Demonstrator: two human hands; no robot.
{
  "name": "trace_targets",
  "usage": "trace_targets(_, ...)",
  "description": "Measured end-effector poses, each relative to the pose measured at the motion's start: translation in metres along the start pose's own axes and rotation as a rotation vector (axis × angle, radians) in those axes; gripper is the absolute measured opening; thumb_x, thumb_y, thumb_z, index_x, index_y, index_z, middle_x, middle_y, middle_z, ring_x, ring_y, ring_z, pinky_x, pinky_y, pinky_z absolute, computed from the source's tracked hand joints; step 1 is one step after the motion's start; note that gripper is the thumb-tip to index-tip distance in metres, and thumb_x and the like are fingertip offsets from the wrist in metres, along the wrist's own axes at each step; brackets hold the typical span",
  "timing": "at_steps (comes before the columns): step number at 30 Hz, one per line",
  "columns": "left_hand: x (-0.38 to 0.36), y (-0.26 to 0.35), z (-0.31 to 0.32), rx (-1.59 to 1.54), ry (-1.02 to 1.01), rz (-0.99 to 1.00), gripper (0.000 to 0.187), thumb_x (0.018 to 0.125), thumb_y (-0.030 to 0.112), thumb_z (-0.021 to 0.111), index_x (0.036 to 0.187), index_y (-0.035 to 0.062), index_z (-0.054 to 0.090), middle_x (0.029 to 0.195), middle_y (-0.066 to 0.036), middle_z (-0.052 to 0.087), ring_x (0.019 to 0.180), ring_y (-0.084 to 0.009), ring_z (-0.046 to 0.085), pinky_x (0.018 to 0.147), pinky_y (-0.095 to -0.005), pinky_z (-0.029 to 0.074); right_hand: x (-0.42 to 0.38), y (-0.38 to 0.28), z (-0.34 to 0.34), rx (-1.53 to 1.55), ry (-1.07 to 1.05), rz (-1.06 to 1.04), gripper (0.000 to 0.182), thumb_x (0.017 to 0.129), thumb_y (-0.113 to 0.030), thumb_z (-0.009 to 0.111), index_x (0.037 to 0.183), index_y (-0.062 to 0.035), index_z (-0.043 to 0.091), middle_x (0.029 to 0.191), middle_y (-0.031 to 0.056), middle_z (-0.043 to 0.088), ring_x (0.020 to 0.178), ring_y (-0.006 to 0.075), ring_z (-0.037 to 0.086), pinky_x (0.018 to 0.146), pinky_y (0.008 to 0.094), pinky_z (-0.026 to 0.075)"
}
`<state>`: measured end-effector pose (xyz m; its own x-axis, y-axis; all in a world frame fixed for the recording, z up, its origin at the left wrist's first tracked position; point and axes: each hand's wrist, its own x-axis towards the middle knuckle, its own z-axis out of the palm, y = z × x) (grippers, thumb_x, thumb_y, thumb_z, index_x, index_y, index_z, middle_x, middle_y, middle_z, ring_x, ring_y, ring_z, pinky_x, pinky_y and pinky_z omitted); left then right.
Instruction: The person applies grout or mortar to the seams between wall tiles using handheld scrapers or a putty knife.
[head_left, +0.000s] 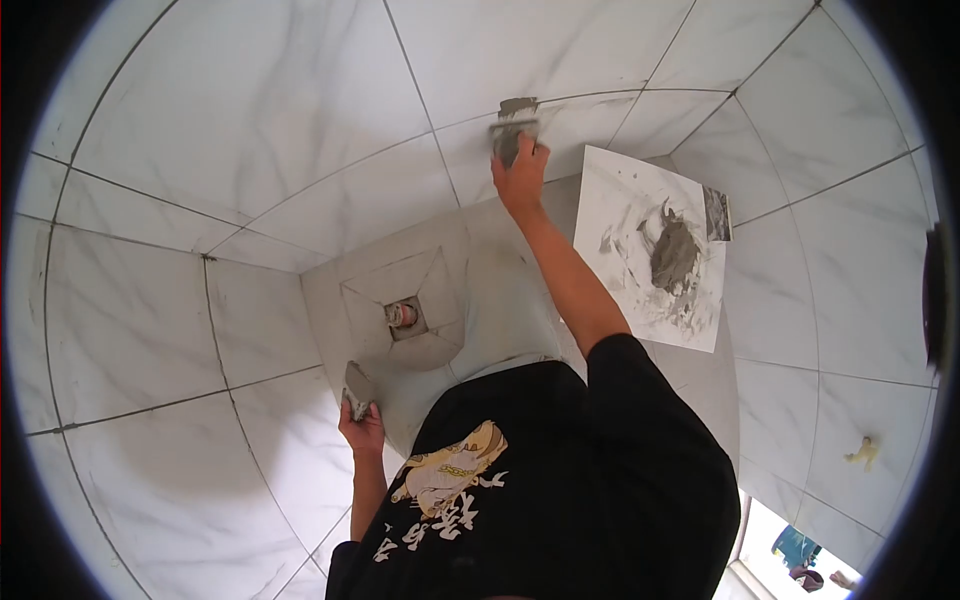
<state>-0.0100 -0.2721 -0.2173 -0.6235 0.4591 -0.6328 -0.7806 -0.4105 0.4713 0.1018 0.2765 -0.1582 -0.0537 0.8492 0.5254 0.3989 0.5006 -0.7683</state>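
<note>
My right hand (522, 180) is closed on a flat grout scraper (514, 130) coated with grey paste. Its edge rests against the white marbled wall tile (560, 120), by a horizontal joint. A dark patch of wet grout (518, 104) shows just above the blade. Lower down on the left, my left hand (362, 430) grips a flat, grout-smeared scraper (357, 385), held beside my leg. Its handle is hidden in my fingers. To the right, a white board (620, 290) carries a heap of grey grout (676, 257).
A square floor drain recess (405, 316) with a pipe stub lies between my feet and the left wall. Tiled walls enclose me left, front and right. A dark round-edged object (936, 300) is on the right wall. Several items (797, 548) stand beyond the opening at lower right.
</note>
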Motion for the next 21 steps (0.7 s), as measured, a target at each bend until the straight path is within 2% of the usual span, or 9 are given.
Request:
trace_targets(3,-0.004,0.000,0.019,0.021,0.021,-0.016,0.028,0.096,0.027,0.056,0.119,0.0122,0.061,0.116,-0.002,0.068,0.102,-0.0178,0.067,0.076,-0.0325,0.058,0.001,0.022,-0.023,-0.228,-0.261,0.006,0.066,0.078,-0.010,0.073,0.136,-0.0010,0.042,0.121,0.0254,0.048,0.107,0.0353,0.054,0.090,0.0418,0.049)
trace_targets(5,0.003,-0.001,0.018,0.008,0.034,-0.017,0.028,0.096,0.027,0.056,0.119,0.0122,0.061,0.116,-0.002,0.068,0.102,-0.0178,0.067,0.076,-0.0328,0.059,0.027,0.045,-0.036,0.495,-0.073,0.336,0.068,0.081,-0.016,0.075,0.137,-0.0003,0.040,0.104,0.0150,0.060,0.089,0.0217,0.062,0.074,0.0336,0.055)
trace_targets(6,0.001,0.001,0.010,0.009,0.054,-0.024,0.028,0.096,0.027,0.057,0.119,0.0122,0.062,0.116,-0.002,0.068,0.102,-0.0178,0.067,0.075,-0.0331,0.059,0.049,0.023,-0.059,0.616,0.000,0.496,0.068,0.083,-0.020,0.075,0.138,-0.0015,0.039,0.096,0.0090,0.065,0.077,0.0145,0.063,0.063,0.0283,0.055)
trace_targets(11,0.007,0.001,0.007,-0.016,-0.003,-0.073,0.028,0.096,0.027,0.057,0.119,0.0121,0.062,0.114,-0.001,0.069,0.100,-0.0183,0.068,0.074,-0.0340,0.060,0.090,-0.019,-0.051,0.747,-0.025,0.605,0.061,0.082,-0.022,0.074,0.131,-0.0029,0.042,0.095,0.0100,0.065,0.079,0.0175,0.064,0.061,0.0363,0.060)
trace_targets(14,0.008,0.001,0.011,-0.015,-0.005,-0.055,0.028,0.096,0.027,0.057,0.118,0.0115,0.062,0.113,-0.002,0.069,0.098,-0.0186,0.068,0.074,-0.0342,0.060,0.023,-0.058,0.024,0.839,-0.124,0.484,0.068,0.081,-0.024,0.076,0.133,0.0000,0.039,0.088,0.0088,0.064,0.070,0.0157,0.062,0.049,0.0294,0.051)
trace_targets(16,0.004,-0.002,0.004,-0.001,-0.010,-0.076,0.028,0.096,0.027,0.057,0.118,0.0113,0.062,0.114,-0.002,0.069,0.099,-0.0186,0.068,0.074,-0.0344,0.060,-0.014,-0.082,0.037,0.559,-0.335,0.336,0.073,0.078,-0.021,0.077,0.135,0.0021,0.039,0.096,0.0142,0.063,0.083,0.0214,0.062,0.064,0.0344,0.053)
trace_targets(17,0.000,0.001,0.001,-0.001,0.008,-0.068,0.028,0.096,0.027,0.057,0.119,0.0111,0.061,0.115,-0.002,0.069,0.100,-0.0186,0.068,0.074,-0.0345,0.060,-0.029,-0.088,0.026,0.555,-0.330,0.353,0.073,0.078,-0.021,0.077,0.135,0.0021,0.039,0.096,0.0142,0.063,0.083,0.0214,0.062,0.064,0.0344,0.053)
trace_targets(19,0.001,0.005,0.003,-0.006,0.010,-0.048,0.029,0.096,0.027,0.057,0.119,0.0109,0.061,0.115,-0.003,0.068,0.100,-0.0185,0.068,0.074,-0.0346,0.060,-0.038,-0.106,0.015,0.123,-0.285,0.134,0.074,0.075,-0.018,0.079,0.134,0.0035,0.041,0.109,0.0218,0.057,0.102,0.0314,0.056,0.085,0.0404,0.049)
trace_targets(21,-0.003,0.002,0.001,-0.024,-0.002,-0.026,0.028,0.096,0.027,0.057,0.118,0.0107,0.061,0.114,-0.004,0.069,0.100,-0.0185,0.068,0.076,-0.0343,0.059,-0.027,-0.101,0.005,0.156,-0.164,0.045,0.073,0.074,-0.019,0.079,0.134,0.0022,0.043,0.113,0.0239,0.052,0.108,0.0357,0.050,0.091,0.0430,0.045)
